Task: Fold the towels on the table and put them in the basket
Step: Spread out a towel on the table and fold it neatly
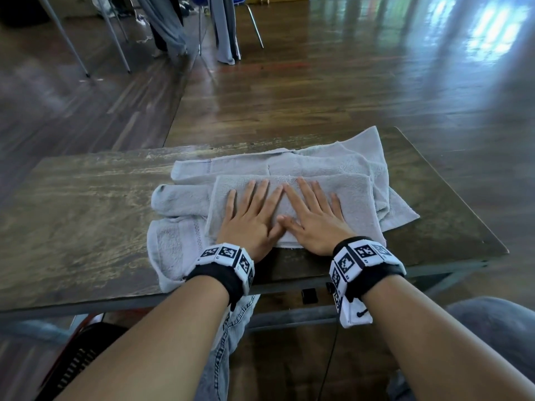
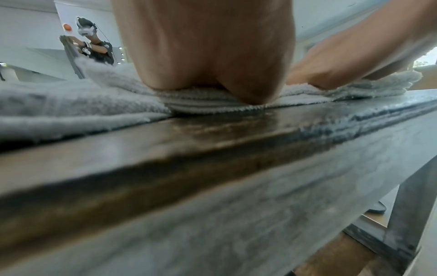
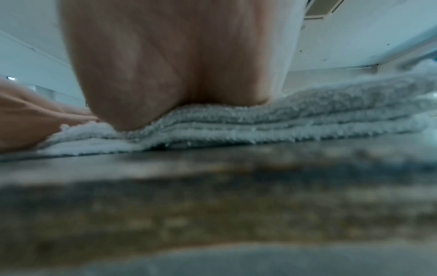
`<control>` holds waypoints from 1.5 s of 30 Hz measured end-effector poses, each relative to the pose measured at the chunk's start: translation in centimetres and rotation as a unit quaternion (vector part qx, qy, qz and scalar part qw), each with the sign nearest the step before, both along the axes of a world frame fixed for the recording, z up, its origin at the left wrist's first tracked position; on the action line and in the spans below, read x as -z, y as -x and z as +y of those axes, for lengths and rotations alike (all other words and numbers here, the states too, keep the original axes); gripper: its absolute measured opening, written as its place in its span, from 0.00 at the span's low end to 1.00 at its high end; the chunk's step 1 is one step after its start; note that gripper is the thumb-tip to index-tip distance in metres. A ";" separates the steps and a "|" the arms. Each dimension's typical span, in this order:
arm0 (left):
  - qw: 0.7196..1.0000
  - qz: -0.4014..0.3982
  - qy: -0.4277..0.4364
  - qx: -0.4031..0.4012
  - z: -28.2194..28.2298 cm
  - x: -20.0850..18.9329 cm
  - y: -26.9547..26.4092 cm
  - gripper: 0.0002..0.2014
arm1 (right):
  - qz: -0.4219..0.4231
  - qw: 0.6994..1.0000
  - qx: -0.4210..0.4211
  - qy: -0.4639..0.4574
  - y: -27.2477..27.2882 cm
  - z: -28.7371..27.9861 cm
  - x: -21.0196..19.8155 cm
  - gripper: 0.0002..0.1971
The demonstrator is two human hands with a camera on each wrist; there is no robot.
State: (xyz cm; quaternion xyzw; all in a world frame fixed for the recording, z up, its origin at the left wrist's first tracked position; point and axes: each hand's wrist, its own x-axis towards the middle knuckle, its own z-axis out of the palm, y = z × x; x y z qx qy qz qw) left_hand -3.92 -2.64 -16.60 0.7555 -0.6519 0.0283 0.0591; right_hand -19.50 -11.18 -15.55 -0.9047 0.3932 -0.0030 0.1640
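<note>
A folded pale grey towel [image 1: 356,198] lies on top of other loose grey towels [image 1: 304,163] near the front edge of the wooden table [image 1: 86,204]. My left hand [image 1: 252,218] and right hand [image 1: 312,218] lie flat on the folded towel, side by side, fingers straight and spread, thumbs touching. In the left wrist view the heel of my left hand [image 2: 208,56] presses the layered towel edge [image 2: 212,108]; the right wrist view shows my right palm [image 3: 177,65] on the stacked towel layers [image 3: 307,115]. A dark slatted basket [image 1: 84,354] shows below the table at the lower left.
One more crumpled towel [image 1: 173,244] hangs over the table's front edge at the left. Chair legs [image 1: 115,39] and a standing person's legs [image 1: 170,27] are on the wooden floor beyond the table. Another person [image 2: 94,46] shows far off in the left wrist view.
</note>
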 end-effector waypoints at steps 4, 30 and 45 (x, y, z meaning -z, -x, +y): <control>0.999 0.017 0.015 -0.049 0.4 0.1 -0.6 0.40 | -0.003 1.000 -0.003 0.005 0.6 -0.2 0.0 0.43; 0.978 0.150 0.003 -0.147 1.9 0.2 -3.4 0.67 | 0.033 0.987 0.154 0.020 5.7 -1.3 0.1 0.62; 0.977 0.147 0.014 -0.151 2.0 0.1 -3.1 0.66 | 0.108 0.989 0.081 0.059 3.1 0.0 -3.4 0.49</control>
